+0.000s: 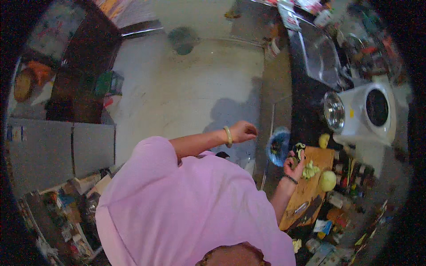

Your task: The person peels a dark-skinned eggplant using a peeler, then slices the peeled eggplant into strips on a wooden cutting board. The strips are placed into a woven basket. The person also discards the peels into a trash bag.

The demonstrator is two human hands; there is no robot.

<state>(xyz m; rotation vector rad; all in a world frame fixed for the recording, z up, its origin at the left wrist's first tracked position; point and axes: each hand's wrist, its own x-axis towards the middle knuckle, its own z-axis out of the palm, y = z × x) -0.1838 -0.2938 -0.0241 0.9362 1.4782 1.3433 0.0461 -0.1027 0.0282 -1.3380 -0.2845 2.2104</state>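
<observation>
My left hand (pixel 244 132), with a pale bangle at the wrist, hangs over the floor with its fingers curled and nothing visible in them. Dark green and pale vegetable peels (pixel 300 148) are in my right hand (pixel 294 168), which wears a dark beaded bracelet. That hand is at the left edge of a wooden cutting board (pixel 293 204), beside a blue container (pixel 279 146) with scraps inside. Pale green cut pieces (pixel 310 170) lie in a heap on the board. A round, pale green peeled vegetable (pixel 328 181) sits at its right edge. A knife (pixel 308 211) lies lower on the board.
A yellowish piece of produce (pixel 323 141) lies past the board's far end. A white appliance (pixel 362 113) with a round metal front stands on the dark counter, near a metal sink (pixel 321 56). Bottles and jars (pixel 352 176) crowd the right side. Grey cabinets (pixel 93 143) stand left.
</observation>
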